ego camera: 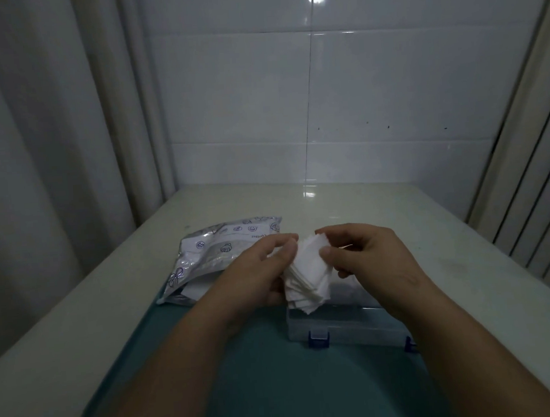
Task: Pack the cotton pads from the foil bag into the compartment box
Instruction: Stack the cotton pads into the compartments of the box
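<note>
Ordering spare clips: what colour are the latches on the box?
Blue latches on the clear compartment box; seen in the head view.

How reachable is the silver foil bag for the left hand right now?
Probably yes: the silver printed foil bag lies just beside the left hand, nothing between. But its grip is on the white cotton pad stack.

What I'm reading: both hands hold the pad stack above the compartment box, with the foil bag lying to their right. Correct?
Not quite. The head view shows the foil bag lying to their left, not right. The rest holds: left hand and right hand hold the pad stack above the compartment box.
</note>
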The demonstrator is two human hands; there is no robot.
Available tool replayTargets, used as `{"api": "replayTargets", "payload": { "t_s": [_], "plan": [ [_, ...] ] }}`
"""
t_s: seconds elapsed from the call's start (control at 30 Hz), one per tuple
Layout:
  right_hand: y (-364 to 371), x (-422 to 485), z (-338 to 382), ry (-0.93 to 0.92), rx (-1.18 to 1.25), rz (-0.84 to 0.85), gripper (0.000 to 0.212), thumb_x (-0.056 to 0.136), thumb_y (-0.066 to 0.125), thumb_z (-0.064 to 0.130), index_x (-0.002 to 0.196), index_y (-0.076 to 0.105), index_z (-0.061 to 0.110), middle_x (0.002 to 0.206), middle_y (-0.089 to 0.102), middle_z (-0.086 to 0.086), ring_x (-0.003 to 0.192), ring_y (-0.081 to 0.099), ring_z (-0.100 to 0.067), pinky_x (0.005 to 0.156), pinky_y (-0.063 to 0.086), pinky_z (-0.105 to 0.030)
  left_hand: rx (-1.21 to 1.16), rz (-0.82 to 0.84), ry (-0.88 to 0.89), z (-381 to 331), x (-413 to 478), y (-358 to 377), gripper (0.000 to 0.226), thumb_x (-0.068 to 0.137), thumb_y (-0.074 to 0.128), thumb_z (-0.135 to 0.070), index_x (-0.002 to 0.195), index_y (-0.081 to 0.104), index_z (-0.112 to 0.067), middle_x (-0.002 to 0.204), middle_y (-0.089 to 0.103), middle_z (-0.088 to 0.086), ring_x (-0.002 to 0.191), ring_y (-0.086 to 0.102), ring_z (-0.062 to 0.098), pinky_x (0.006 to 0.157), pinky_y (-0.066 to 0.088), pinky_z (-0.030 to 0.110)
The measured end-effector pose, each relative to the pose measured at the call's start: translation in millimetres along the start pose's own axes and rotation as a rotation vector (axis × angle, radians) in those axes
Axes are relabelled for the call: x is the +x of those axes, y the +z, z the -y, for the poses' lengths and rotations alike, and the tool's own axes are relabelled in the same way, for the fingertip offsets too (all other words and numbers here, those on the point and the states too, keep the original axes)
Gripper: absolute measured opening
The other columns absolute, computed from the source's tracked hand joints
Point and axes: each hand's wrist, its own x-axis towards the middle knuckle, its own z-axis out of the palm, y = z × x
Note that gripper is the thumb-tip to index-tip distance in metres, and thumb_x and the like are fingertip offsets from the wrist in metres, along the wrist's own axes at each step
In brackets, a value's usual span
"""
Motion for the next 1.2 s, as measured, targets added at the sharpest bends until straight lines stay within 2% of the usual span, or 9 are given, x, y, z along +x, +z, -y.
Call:
{"api": "replayTargets", "payload": {
  "t_s": [0.1,0.3,0.4,0.53,0.63,0.73,0.9,1.1,1.2],
  "plan": [
    [1,0,1,-0.005,0.011,0.018,0.029,0.084,0.069,0.011,0.108,0.068,0.027,0.094,0.07,0.01,0.079,0.067,-0.011,0.065,0.057,-0.02,0.011,-0.015,0.007,1,0,-1,0.025,0.091,0.061,-0.028,0.117,0.064,-0.027,0.107,0.072,0.012,0.096,0.07,0.029,0.088,0.055,0.05],
    [4,-1,1,0.0,0.104,-0.001,0.027,0.082,0.072,0.011,0.104,0.067,0.026,0.096,0.068,0.007,0.086,0.066,-0.012,0.068,0.056,-0.022,0.127,-0.023,0.065,2,2,-2,0.047,0.076,0.07,-0.013,0.117,0.062,-0.036,0.081,0.069,0.014,0.078,0.068,0.026,0.081,0.053,0.043],
    [5,-1,1,0.007,0.052,0.024,0.026,0.083,0.07,0.02,0.107,0.063,0.03,0.102,0.065,0.01,0.091,0.062,-0.013,0.072,0.049,-0.025,0.14,-0.081,0.083,0,1,-2,0.049,0.079,0.068,-0.008,0.116,0.06,-0.039,0.082,0.071,0.014,0.08,0.069,0.026,0.084,0.054,0.044],
    [5,-1,1,0.094,0.084,0.165,0.04,0.081,0.071,0.021,0.115,0.053,0.031,0.109,0.063,0.005,0.098,0.061,-0.018,0.083,0.051,-0.036,0.062,-0.156,0.111,1,3,-5,0.053,0.072,0.072,-0.01,0.115,0.062,-0.039,0.087,0.073,0.016,0.083,0.07,0.03,0.086,0.055,0.051],
    [7,-2,-1,0.103,0.085,0.202,0.046,0.079,0.074,0.025,0.116,0.048,0.036,0.114,0.061,0.006,0.103,0.06,-0.017,0.09,0.052,-0.038,-0.066,-0.116,0.096,-1,2,-6,0.055,0.076,0.071,-0.001,0.119,0.06,-0.034,0.092,0.071,0.017,0.083,0.071,0.029,0.076,0.058,0.045],
    [7,-2,-1,0.078,0.033,0.19,0.051,0.073,0.079,0.028,0.115,0.051,0.036,0.109,0.062,0.006,0.098,0.062,-0.015,0.084,0.055,-0.033,-0.136,-0.061,0.082,-4,-2,-5,0.06,0.077,0.066,0.01,0.123,0.057,-0.029,0.101,0.071,0.019,0.091,0.07,0.034,0.072,0.058,0.041],
    [9,-5,1,0.031,-0.075,0.194,0.027,0.075,0.076,0.033,0.09,0.055,0.038,0.097,0.061,0.014,0.089,0.059,-0.009,0.07,0.049,-0.02,-0.124,-0.028,0.057,-4,-3,-3,0.06,0.08,0.06,0.016,0.122,0.058,-0.026,0.116,0.064,0.016,0.101,0.067,0.033,0.082,0.058,0.046],
    [10,-5,-1,0.014,-0.113,0.185,0.029,0.076,0.075,0.037,0.095,0.054,0.04,0.098,0.063,0.014,0.089,0.062,-0.008,0.071,0.053,-0.02,-0.149,-0.039,0.062,-4,-3,-2,0.059,0.082,0.057,0.017,0.125,0.053,-0.024,0.111,0.067,0.018,0.102,0.066,0.035,0.089,0.055,0.049],
    [9,-5,0,-0.018,-0.188,0.161,0.031,0.076,0.076,0.034,0.1,0.056,0.035,0.093,0.061,0.018,0.086,0.062,-0.006,0.067,0.051,-0.016,-0.109,-0.066,0.058,-3,-1,-1,0.054,0.076,0.057,0.007,0.119,0.058,-0.025,0.112,0.065,0.019,0.102,0.063,0.036,0.088,0.055,0.045]
  ]
}}
